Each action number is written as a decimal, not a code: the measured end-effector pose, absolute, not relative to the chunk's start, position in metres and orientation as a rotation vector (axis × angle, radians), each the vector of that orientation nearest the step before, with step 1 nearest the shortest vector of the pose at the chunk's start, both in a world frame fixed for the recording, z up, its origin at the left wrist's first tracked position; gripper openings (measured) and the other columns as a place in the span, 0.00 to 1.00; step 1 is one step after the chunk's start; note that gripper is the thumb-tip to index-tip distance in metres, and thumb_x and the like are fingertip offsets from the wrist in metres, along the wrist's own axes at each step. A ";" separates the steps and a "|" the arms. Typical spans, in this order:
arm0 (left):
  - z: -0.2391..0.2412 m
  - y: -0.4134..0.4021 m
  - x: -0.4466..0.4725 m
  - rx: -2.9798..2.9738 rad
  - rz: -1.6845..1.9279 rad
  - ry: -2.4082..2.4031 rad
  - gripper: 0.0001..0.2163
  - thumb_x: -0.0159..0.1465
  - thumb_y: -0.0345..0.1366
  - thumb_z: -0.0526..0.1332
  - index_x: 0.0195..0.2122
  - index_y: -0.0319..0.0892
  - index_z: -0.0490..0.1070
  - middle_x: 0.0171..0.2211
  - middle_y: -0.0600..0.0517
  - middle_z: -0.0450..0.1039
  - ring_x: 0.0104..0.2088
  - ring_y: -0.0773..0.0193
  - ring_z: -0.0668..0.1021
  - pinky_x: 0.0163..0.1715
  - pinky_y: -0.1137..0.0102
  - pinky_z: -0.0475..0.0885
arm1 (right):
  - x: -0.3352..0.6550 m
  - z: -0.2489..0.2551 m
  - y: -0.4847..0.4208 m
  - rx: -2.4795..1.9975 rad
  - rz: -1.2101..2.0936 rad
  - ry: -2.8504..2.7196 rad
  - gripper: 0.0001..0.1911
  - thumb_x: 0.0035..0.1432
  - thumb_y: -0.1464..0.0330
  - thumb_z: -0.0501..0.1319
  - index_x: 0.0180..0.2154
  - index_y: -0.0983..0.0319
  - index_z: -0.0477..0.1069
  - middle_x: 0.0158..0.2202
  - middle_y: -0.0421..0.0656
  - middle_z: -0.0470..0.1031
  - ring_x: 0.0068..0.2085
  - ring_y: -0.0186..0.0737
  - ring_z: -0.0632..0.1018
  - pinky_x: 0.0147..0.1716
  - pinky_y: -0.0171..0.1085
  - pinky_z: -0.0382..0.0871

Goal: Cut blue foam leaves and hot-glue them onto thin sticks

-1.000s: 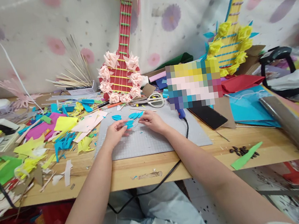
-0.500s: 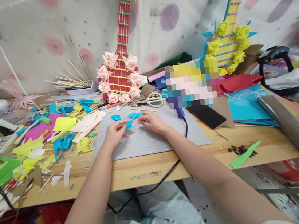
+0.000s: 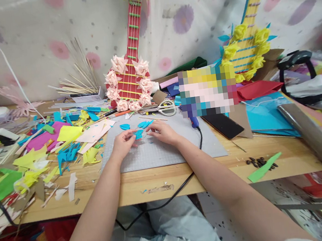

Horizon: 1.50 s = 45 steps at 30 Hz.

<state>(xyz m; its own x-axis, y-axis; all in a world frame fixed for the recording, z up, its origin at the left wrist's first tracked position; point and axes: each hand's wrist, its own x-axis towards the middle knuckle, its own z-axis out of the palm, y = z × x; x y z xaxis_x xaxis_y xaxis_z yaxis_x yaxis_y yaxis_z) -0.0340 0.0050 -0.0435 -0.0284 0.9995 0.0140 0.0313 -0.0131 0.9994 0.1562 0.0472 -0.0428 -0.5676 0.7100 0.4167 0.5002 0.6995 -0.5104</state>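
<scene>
My left hand (image 3: 124,142) pinches a small blue paper piece (image 3: 138,134) between thumb and fingertips, just above the grey cutting mat (image 3: 165,151). Close to its right is my right hand (image 3: 163,132), fingers bent and drawn together at the tips by the same piece. Whatever lies between those fingertips is too small to make out. Just beyond the hands, blue paper leaves (image 3: 144,124) lie on the mat, and another blue leaf (image 3: 124,127) rests to the left.
Scissors (image 3: 167,108) lie at the mat's back edge. A blue glue gun (image 3: 192,118) trails a black cord beside a phone (image 3: 223,123). Paper scraps (image 3: 69,133) crowd the left. Behind stand a red paper guitar (image 3: 129,83) and a yellow one (image 3: 245,52).
My right hand has shifted slightly left, closer to the blue piece. My left hand keeps its place and its pinch.
</scene>
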 end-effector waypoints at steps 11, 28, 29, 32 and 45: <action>-0.040 0.006 -0.036 1.117 1.212 1.239 0.17 0.47 0.37 0.64 0.39 0.37 0.71 0.30 0.47 0.75 0.30 0.58 0.79 0.21 0.71 0.73 | 0.146 -0.048 0.046 -0.935 0.419 -2.260 0.07 0.56 0.67 0.55 0.31 0.61 0.70 0.29 0.42 0.70 0.34 0.35 0.66 0.38 0.34 0.58; -0.035 0.003 -0.035 1.112 1.169 1.267 0.19 0.48 0.36 0.64 0.41 0.34 0.70 0.32 0.45 0.76 0.33 0.56 0.79 0.21 0.71 0.74 | 0.144 -0.051 0.049 -0.963 0.422 -2.285 0.07 0.56 0.69 0.55 0.28 0.62 0.69 0.30 0.42 0.72 0.33 0.36 0.65 0.36 0.35 0.57; -0.035 0.003 -0.035 1.112 1.167 1.267 0.19 0.48 0.36 0.64 0.41 0.34 0.70 0.32 0.45 0.76 0.33 0.56 0.79 0.21 0.70 0.74 | 0.144 -0.051 0.049 -0.970 0.423 -2.280 0.07 0.56 0.69 0.55 0.28 0.62 0.69 0.29 0.41 0.72 0.33 0.36 0.65 0.36 0.35 0.57; -0.034 0.003 -0.035 1.110 1.162 1.265 0.19 0.48 0.35 0.64 0.41 0.34 0.70 0.32 0.45 0.76 0.33 0.56 0.79 0.21 0.71 0.74 | 0.143 -0.050 0.048 -0.991 0.420 -2.267 0.07 0.55 0.69 0.55 0.27 0.62 0.68 0.28 0.41 0.71 0.33 0.36 0.65 0.35 0.35 0.57; -0.035 0.004 -0.035 1.054 1.233 1.249 0.22 0.52 0.35 0.62 0.48 0.36 0.65 0.35 0.43 0.75 0.31 0.58 0.79 0.20 0.72 0.73 | 0.145 -0.047 0.046 -1.016 0.477 -2.151 0.08 0.55 0.66 0.54 0.27 0.62 0.68 0.25 0.40 0.67 0.31 0.35 0.65 0.33 0.34 0.57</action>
